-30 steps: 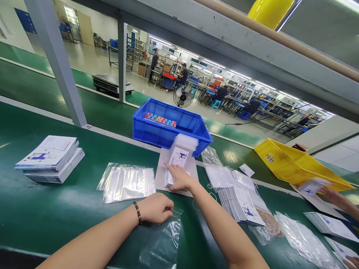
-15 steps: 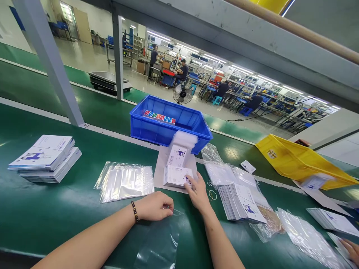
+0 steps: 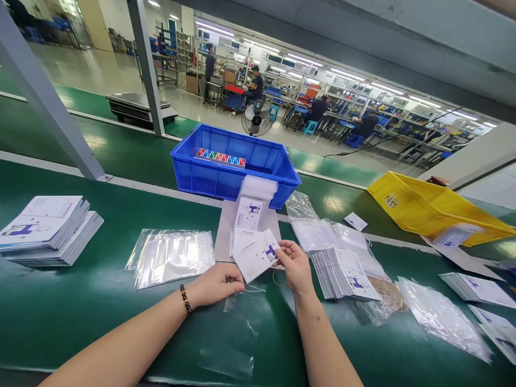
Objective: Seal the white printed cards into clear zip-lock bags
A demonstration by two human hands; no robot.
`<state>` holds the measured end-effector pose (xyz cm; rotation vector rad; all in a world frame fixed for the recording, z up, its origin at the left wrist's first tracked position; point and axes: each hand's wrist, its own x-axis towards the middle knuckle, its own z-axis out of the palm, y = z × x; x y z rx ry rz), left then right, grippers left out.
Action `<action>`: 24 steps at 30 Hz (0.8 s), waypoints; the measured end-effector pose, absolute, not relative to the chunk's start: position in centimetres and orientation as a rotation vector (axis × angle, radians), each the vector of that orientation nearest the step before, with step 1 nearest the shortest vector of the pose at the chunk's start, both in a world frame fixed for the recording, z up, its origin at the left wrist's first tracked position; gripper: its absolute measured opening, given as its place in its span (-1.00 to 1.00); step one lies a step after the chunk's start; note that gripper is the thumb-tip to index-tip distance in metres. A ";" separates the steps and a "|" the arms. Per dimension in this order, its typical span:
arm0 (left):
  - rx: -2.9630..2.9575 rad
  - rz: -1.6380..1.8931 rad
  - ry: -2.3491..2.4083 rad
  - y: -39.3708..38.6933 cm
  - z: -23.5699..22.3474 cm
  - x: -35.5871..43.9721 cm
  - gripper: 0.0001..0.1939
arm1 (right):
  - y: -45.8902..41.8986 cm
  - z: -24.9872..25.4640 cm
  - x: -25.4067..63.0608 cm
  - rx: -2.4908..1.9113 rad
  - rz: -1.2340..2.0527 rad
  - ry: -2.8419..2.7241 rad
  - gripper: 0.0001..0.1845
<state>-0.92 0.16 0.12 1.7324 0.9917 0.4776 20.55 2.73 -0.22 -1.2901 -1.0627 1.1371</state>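
My right hand [image 3: 296, 266] pinches a white card with a blue logo [image 3: 253, 253] and holds it lifted just above a small stack of cards [image 3: 241, 239] on a grey sheet. My left hand [image 3: 215, 285] is closed on the top edge of a clear plastic bag [image 3: 237, 328] that lies on the green belt in front of me. A bead bracelet circles my left wrist. The card's lower corner is close to my left fingers.
A blue bin [image 3: 234, 164] stands behind the stack. A pile of clear bags [image 3: 171, 258] lies to the left, booklets [image 3: 44, 231] far left. More card stacks [image 3: 342, 274] and bags lie right, near a yellow bag [image 3: 431, 212]. A rubber band [image 3: 279, 278] lies by my right hand.
My right hand picked a card off the stack and drew it back toward my left hand. My left hand stayed on the bag's edge. The view tilted down slightly.
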 end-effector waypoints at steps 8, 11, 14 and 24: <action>1.557 0.668 1.015 -0.1 -0.4 -0.2 -0.83 | 1.1 1.0 20.1 -1.174 1.455 -1.738 -0.74; 1.517 0.768 0.988 -0.3 -0.2 -0.1 -0.82 | 0.7 1.2 19.5 -1.064 1.586 -1.966 -0.74; 1.338 0.715 0.983 -0.2 -0.2 -0.2 -0.80 | 0.4 0.9 19.1 -1.131 1.630 -1.889 -0.78; 1.365 0.673 1.126 0.1 -0.4 -0.2 -0.80 | 0.3 0.7 18.4 -1.300 1.553 -1.659 -0.88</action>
